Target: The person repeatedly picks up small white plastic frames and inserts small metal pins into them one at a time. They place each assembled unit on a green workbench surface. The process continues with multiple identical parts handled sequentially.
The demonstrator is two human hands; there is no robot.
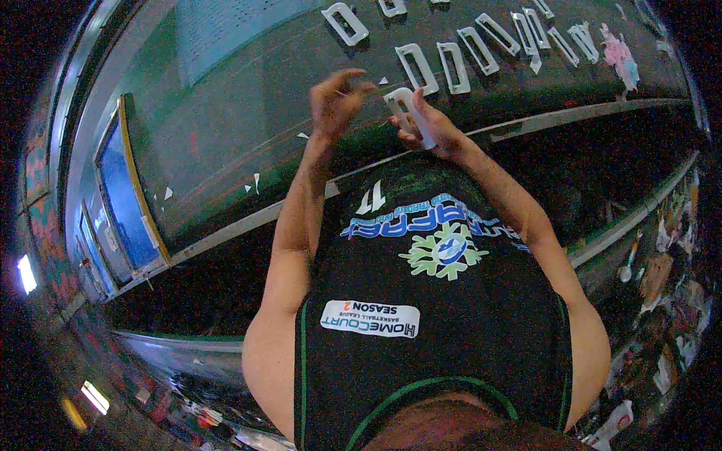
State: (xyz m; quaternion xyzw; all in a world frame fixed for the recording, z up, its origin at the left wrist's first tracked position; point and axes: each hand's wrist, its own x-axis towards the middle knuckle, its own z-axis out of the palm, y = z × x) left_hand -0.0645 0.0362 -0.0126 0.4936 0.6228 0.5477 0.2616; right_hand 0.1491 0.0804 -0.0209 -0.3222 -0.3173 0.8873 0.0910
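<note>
My right hand (444, 135) grips a white, flat, frame-like piece (423, 134) with a long slot through its middle. The thumb lies along its upper side and the other fingers are beneath. To the left of it, my left hand (336, 104) is raised over the dark green table with fingers curled toward the thumb. Whatever those fingers pinch, if anything, is too blurred to make out. A small white triangular scrap (383, 80) lies between the two hands. Just beyond the held piece, a similar slotted white piece (408, 66) rests on the table.
More slotted white pieces (445, 69) lie in rows toward the far right, ending near a pink and pale-blue bundle (620, 59). White scraps (168, 193) dot the dark green tabletop (226, 150). A blue panel with a yellowish edge (124, 192) stands at left. Clutter covers the floor at right.
</note>
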